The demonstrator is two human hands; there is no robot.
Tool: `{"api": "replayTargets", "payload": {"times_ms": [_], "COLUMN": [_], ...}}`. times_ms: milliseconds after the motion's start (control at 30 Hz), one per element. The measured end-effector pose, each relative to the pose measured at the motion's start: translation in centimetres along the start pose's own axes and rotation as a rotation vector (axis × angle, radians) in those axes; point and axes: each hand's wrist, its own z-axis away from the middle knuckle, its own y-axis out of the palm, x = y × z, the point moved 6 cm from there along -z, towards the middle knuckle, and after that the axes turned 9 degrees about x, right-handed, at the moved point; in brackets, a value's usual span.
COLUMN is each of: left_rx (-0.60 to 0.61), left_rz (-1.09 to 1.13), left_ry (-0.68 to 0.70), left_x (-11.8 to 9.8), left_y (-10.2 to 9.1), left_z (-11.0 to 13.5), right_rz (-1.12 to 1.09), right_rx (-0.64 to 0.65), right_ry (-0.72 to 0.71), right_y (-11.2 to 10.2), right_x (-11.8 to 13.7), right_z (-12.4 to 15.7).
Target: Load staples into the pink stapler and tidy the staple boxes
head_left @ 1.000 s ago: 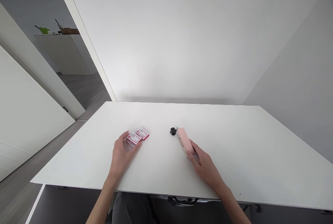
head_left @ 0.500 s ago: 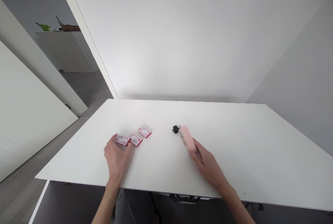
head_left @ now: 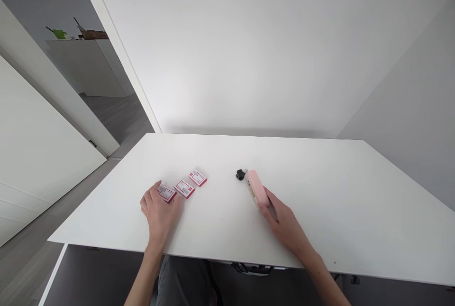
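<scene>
My left hand [head_left: 159, 211] is curled around a small red-and-white box [head_left: 167, 193] lying on the white table, fingers on its left side and thumb on its right. Two similar boxes lie flat beyond it in a slanting row: a middle box [head_left: 184, 189] close to my thumb and a far box [head_left: 197, 177]. My right hand [head_left: 282, 218] grips a pink stapler [head_left: 258, 188] by its near end, the nose pointing away from me and slightly left. Touching or just beside that nose is a small black object with a metallic part [head_left: 241, 174]; its kind is unclear.
The white tabletop [head_left: 337, 192] runs back to a pale wall [head_left: 249, 59]. On the left stand a white door [head_left: 39, 154] and an opening, with a cabinet [head_left: 85, 66] beyond it. My leg [head_left: 183, 282] is under the table's front edge.
The box in my left hand has shifted slightly left and toward me, away from the middle box, which now shows whole. My right hand and the stapler stay nearly still; the view tilts slightly down.
</scene>
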Motion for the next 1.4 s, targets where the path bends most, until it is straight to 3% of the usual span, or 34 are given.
{"api": "replayTargets", "payload": {"times_ms": [233,567,800,1000,1133,1267,1400], "left_rx": [0.102,0.113,0.189,0.136,0.071,0.121,0.25], "left_rz": [0.028,-0.21,-0.26,-0.236,-0.228,-0.222,-0.207], "left_ry": [0.187,0.359,0.538,0.505,0.491,0.633,0.893], "left_x": [0.1,-2.4,-4.1,-4.0,-4.2,-6.3,-10.0], "left_y": [0.9,2.0,3.7,4.7,4.5,5.3,7.9], "left_z": [-0.3,1.2,0.0,-2.0,-2.1,-0.3,2.4], "right_rz": [0.003,0.016,0.015,0.012,0.014,0.013,0.029], "right_rx": [0.001,0.024,0.019,0.037,0.04,0.033,0.022], "right_ry": [0.008,0.025,-0.005,0.006,0.008,-0.001,-0.018], "right_y": [0.0,0.0,-0.1,-0.1,-0.1,-0.3,-0.4], "right_x": [-0.2,-0.3,-0.3,-0.4,-0.1,0.3,0.5], "right_z": [0.0,-0.1,-0.1,-0.2,-0.1,-0.1,-0.1]}}
